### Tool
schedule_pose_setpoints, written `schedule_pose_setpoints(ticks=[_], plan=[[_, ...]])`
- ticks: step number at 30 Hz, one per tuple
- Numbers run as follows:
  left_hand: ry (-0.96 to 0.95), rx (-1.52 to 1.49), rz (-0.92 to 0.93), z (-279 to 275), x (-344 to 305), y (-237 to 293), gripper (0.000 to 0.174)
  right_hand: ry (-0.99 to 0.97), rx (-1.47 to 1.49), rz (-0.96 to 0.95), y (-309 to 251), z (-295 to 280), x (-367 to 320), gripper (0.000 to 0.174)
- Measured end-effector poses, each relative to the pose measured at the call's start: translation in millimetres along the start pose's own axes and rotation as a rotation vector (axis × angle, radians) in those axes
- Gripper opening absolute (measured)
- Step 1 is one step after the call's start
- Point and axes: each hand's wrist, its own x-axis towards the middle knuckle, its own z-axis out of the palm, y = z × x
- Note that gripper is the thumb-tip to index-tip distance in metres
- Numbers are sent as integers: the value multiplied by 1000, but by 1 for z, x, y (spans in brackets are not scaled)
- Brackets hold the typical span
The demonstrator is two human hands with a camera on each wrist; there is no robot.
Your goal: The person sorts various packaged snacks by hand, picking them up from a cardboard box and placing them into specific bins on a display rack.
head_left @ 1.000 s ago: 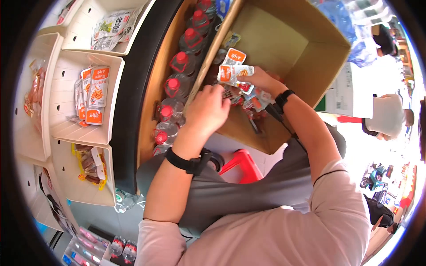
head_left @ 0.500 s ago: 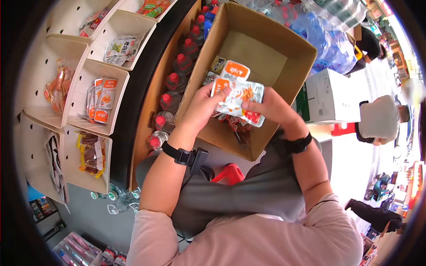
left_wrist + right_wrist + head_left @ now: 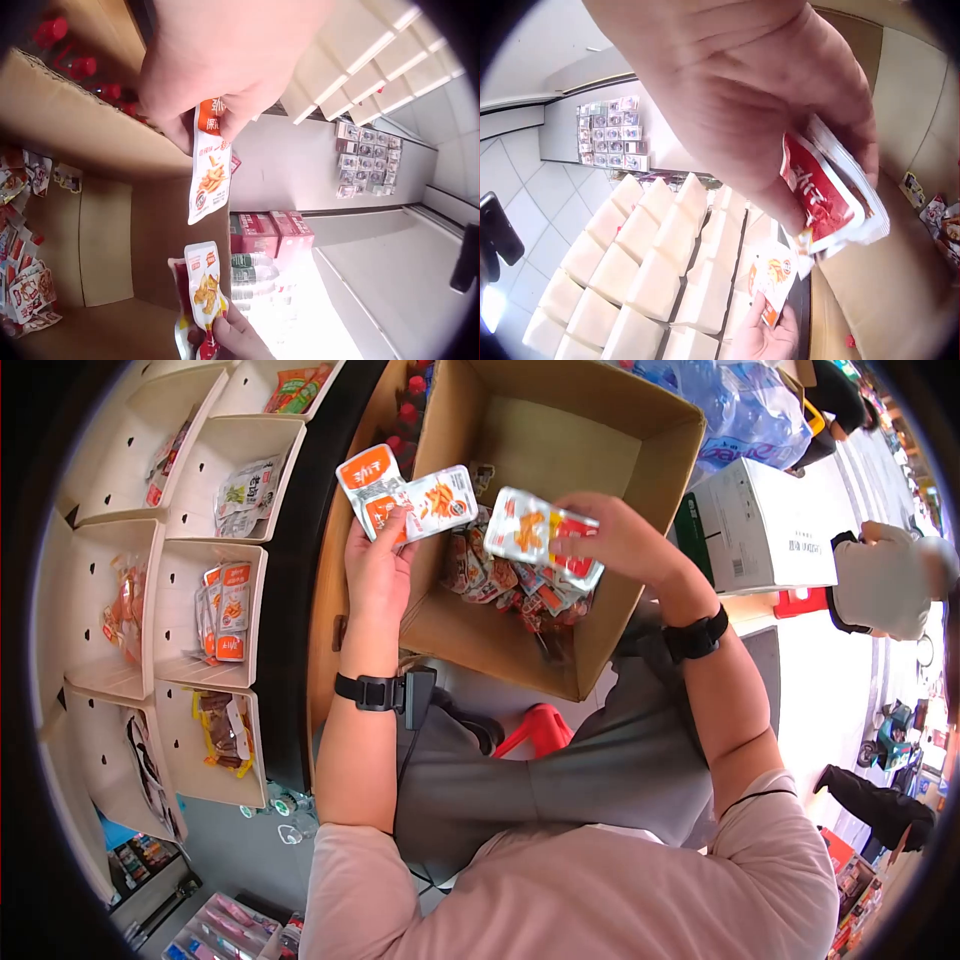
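My left hand (image 3: 380, 565) pinches orange-and-white snack packets (image 3: 436, 502) between thumb and fingers, by the left edge of the cardboard box (image 3: 450, 635). In the left wrist view one of those orange-topped packets (image 3: 211, 176) hangs from the fingertips. My right hand (image 3: 622, 540) grips red-and-white snack packets (image 3: 520, 528) above the box. The right wrist view shows the red face of one packet (image 3: 819, 196) under the thumb, with more layered behind it. Loose packets (image 3: 480, 570) lie in the box below both hands.
Cream bins on the left hold snacks, one with similar orange packets (image 3: 232, 610). Red-capped bottles (image 3: 408, 415) stand between the dark shelf edge (image 3: 290, 560) and the box. A white carton (image 3: 770, 530) and wrapped bottles (image 3: 750, 420) stand at right. A red stool (image 3: 545, 728) is below.
Both hands were together on the bunch of packets over the box. Now they are apart: the left has moved left with the orange packets, the right keeps the red-and-white ones.
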Motion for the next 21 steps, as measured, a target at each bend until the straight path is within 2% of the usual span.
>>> schedule_pose_setpoints(ticks=[2, 3, 10, 14, 16, 21], plan=[[14, 5, -15, 3, 0, -1, 35, 159, 78, 32, 3, 1, 4, 50], [14, 15, -25, 4, 0, -1, 36, 163, 171, 98, -4, -1, 5, 48], [-70, -7, -205, 16, -10, 0, 44, 195, 670, 229, -15, 6, 14, 39], [-107, -24, -173, 21, -15, 0, 48, 133, 781, 259, -14, 14, 19, 37], [-130, -36, -191, 25, -18, -1, 50, 72, 852, 299, -12, 18, 20, 38], [-226, -32, -291, 26, -23, -8, 50, 14, 1045, 248, -16, 31, 25, 36]])
